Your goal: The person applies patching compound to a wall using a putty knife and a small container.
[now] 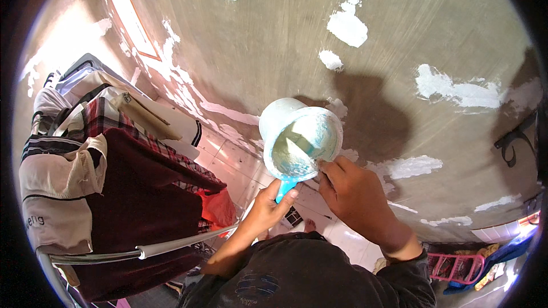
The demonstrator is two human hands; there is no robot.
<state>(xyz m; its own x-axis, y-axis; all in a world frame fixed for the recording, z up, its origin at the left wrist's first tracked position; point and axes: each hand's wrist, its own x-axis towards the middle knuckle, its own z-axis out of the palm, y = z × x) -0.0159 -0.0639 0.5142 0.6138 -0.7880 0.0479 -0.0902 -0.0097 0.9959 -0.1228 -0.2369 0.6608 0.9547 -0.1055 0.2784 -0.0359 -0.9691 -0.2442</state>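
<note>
My left hand [266, 211] grips the blue handle of a white plastic dipper [328, 131], tilted so its inside shows, smeared with white paste and blue patches. My right hand [357, 197] is closed at the dipper's right lower rim, around a flat scraper [297, 152] whose blade lies inside it; the scraper's handle is mostly hidden by my fingers. Behind the dipper rises a grey plastered wall [274, 34] with scattered white filler patches.
A metal drying rack [165, 249] hung with clothes [125, 188] and a red bag [220, 211] stands close on my left. Below are a tiled floor [217, 154] and a bare foot [310, 225]. At right are a black metal bracket [511, 142] and a pink plastic item [456, 268].
</note>
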